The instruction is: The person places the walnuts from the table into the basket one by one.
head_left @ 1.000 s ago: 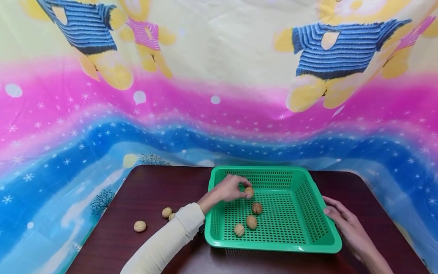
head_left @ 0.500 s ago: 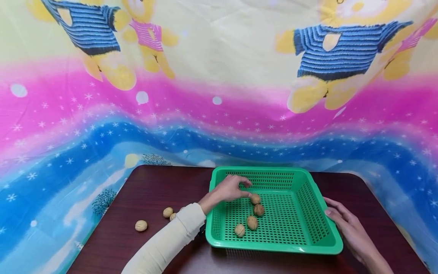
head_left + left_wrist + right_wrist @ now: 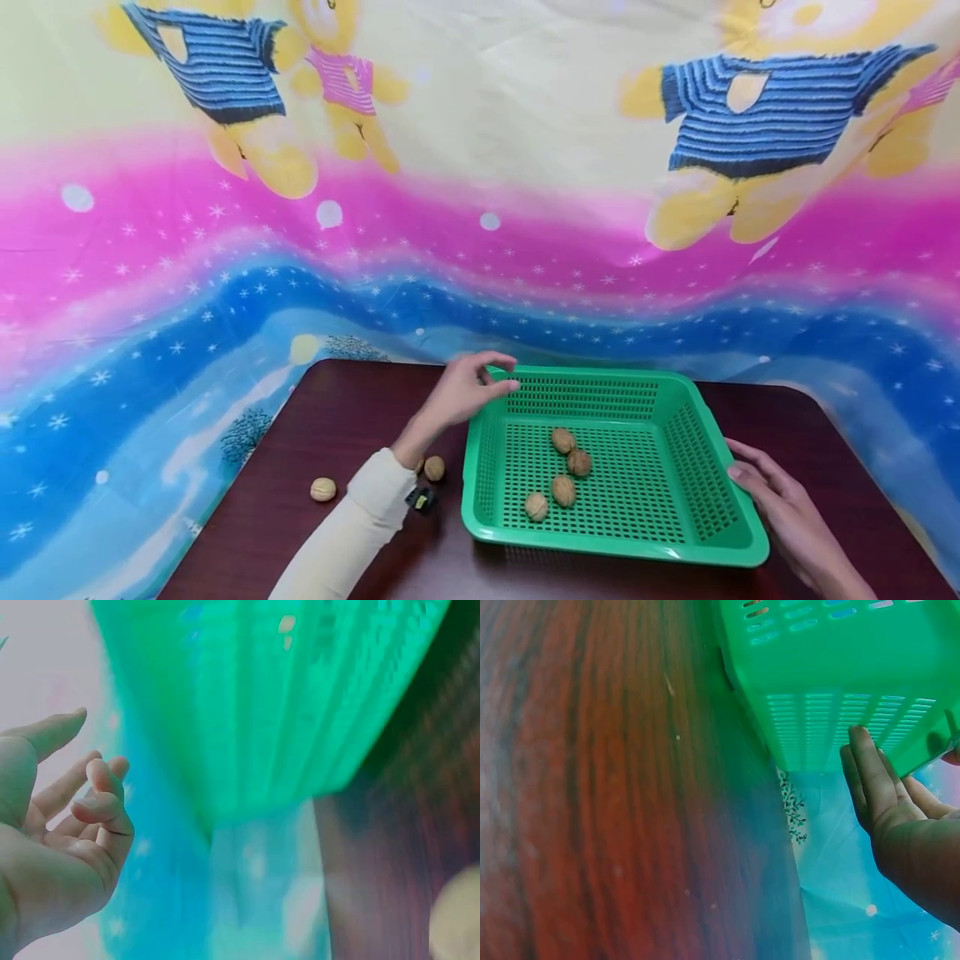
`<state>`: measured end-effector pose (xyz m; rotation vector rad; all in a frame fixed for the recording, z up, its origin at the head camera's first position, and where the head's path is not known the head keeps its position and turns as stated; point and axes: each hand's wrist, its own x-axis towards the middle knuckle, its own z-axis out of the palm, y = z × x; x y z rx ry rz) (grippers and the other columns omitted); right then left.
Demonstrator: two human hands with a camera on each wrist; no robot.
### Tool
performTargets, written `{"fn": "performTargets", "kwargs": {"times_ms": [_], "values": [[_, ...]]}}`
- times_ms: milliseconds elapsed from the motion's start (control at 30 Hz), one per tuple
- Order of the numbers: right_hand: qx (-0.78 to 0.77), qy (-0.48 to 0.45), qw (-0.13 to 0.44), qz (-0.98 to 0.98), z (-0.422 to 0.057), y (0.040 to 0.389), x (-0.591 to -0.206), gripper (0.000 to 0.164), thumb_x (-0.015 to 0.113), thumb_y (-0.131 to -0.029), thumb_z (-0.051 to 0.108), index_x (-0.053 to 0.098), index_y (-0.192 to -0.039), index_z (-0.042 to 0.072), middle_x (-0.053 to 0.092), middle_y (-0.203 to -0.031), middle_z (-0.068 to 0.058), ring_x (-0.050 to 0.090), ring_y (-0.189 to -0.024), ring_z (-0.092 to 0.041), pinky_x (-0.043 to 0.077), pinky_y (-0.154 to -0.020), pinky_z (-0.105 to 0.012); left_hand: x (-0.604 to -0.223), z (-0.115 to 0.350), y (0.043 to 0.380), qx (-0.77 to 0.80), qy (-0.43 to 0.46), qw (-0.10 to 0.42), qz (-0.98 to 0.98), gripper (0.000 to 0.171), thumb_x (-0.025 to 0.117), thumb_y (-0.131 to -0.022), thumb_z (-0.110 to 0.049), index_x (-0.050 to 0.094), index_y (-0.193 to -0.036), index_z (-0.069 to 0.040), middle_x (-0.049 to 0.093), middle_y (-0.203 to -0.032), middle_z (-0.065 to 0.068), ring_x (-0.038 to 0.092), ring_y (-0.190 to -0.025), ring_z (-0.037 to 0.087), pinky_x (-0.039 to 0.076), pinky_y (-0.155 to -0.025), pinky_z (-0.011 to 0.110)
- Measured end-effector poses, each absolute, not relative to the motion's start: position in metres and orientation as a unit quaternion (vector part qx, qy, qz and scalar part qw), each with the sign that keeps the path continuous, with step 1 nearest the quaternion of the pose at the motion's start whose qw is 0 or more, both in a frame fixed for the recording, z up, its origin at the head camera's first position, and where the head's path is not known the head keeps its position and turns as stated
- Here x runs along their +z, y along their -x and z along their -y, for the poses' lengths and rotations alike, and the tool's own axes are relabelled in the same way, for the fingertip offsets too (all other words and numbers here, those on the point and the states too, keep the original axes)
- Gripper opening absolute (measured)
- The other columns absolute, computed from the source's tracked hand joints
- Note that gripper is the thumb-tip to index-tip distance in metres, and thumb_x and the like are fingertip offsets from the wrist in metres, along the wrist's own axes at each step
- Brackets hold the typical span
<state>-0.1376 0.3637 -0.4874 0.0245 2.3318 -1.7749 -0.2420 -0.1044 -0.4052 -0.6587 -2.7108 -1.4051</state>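
Note:
Raised over the back left corner of the green plastic basket (image 3: 615, 546), my left hand (image 3: 461, 392) holds nothing, its fingers loosely bent and the thumb apart. The left wrist view shows the same empty hand (image 3: 67, 832) beside the blurred basket (image 3: 247, 712). Several walnuts (image 3: 563, 491) lie on the basket floor toward its left half. My right hand (image 3: 787, 508) holds the basket's right side, thumb at the rim. In the right wrist view its fingers (image 3: 874, 772) lie along the outer wall.
Left of the basket, a walnut (image 3: 323, 489) lies alone on the dark wooden table (image 3: 360, 400). Another walnut (image 3: 434, 468) sits near my left cuff, with one more partly hidden. A printed cloth (image 3: 480, 167) hangs behind the table. A small black device (image 3: 422, 499) is at my left wrist.
My left hand has let go of a walnut, which rolled slightly right in the basket, then rose back and left out of it. The right hand stays at the basket's side.

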Motion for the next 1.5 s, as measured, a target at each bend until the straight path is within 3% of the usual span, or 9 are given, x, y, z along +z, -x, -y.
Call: {"fn": "performTargets", "kwargs": {"times_ms": [200,533,767,933,1100,1400,1500], "values": [[-0.608,-0.002,0.106,-0.787,-0.366,0.140,-0.488,0.061,0.045,-0.117,0.036,0.022,-0.171,0.017,0.066,-0.121,0.034,0.073,-0.107,0.001,0.063,-0.083,-0.035,-0.413,0.152,0.228,-0.466,0.143,0.037,0.873,0.037,0.081,-0.098,-0.031,0.076,-0.134,-0.023,0.078,-0.118,0.003,0.065,-0.077,0.019,0.046,-0.060,0.029],[-0.615,-0.014,0.121,-0.779,-0.366,0.140,-0.488,0.062,0.045,-0.117,0.037,0.020,-0.171,0.019,0.066,-0.119,0.035,0.074,-0.105,-0.002,0.064,-0.081,-0.039,-0.430,0.225,0.190,-0.442,0.071,0.034,0.894,0.038,0.081,-0.098,-0.033,0.075,-0.134,-0.022,0.079,-0.117,0.006,0.068,-0.080,0.030,0.048,-0.062,0.030],[-0.618,-0.019,0.120,-0.776,-0.367,0.139,-0.486,0.061,0.046,-0.117,0.037,0.021,-0.170,0.022,0.066,-0.117,0.034,0.075,-0.104,-0.003,0.064,-0.080,-0.041,-0.438,0.278,0.164,-0.410,0.020,0.048,0.911,0.038,0.080,-0.099,-0.033,0.075,-0.134,-0.019,0.078,-0.102,0.006,0.061,-0.068,0.016,0.042,-0.055,0.027],[-0.618,-0.020,0.124,-0.776,-0.366,0.140,-0.486,0.060,0.045,-0.117,0.037,0.021,-0.170,0.021,0.066,-0.117,0.034,0.075,-0.104,-0.003,0.064,-0.080,-0.041,-0.450,0.309,0.145,-0.387,-0.011,0.032,0.922,0.043,0.078,-0.100,-0.036,0.072,-0.137,-0.014,0.072,-0.082,0.011,0.053,-0.060,0.012,0.040,-0.053,0.028],[-0.618,-0.020,0.129,-0.775,-0.365,0.140,-0.488,0.061,0.045,-0.117,0.038,0.021,-0.171,0.021,0.066,-0.118,0.034,0.075,-0.105,-0.003,0.064,-0.081,-0.041,-0.466,0.333,0.127,-0.375,-0.048,-0.010,0.926,0.045,0.078,-0.101,-0.030,0.071,-0.139,-0.009,0.063,-0.064,0.010,0.044,-0.050,0.011,0.034,-0.050,0.026],[-0.607,-0.015,0.120,-0.785,-0.364,0.140,-0.488,0.061,0.045,-0.117,0.038,0.023,-0.170,0.020,0.065,-0.118,0.036,0.073,-0.106,0.001,0.063,-0.082,-0.036,-0.481,0.355,0.107,-0.369,-0.070,-0.055,0.925,0.047,0.082,-0.097,-0.032,0.073,-0.135,-0.006,0.065,-0.063,0.008,0.052,-0.053,0.016,0.037,-0.053,0.028],[-0.609,-0.015,0.118,-0.784,-0.364,0.140,-0.488,0.061,0.045,-0.117,0.038,0.023,-0.170,0.019,0.065,-0.118,0.035,0.073,-0.105,0.000,0.063,-0.082,-0.037,-0.484,0.356,0.105,-0.368,-0.075,-0.064,0.924,0.041,0.083,-0.096,-0.027,0.075,-0.131,-0.009,0.070,-0.073,0.006,0.054,-0.053,0.016,0.039,-0.053,0.028]]}}
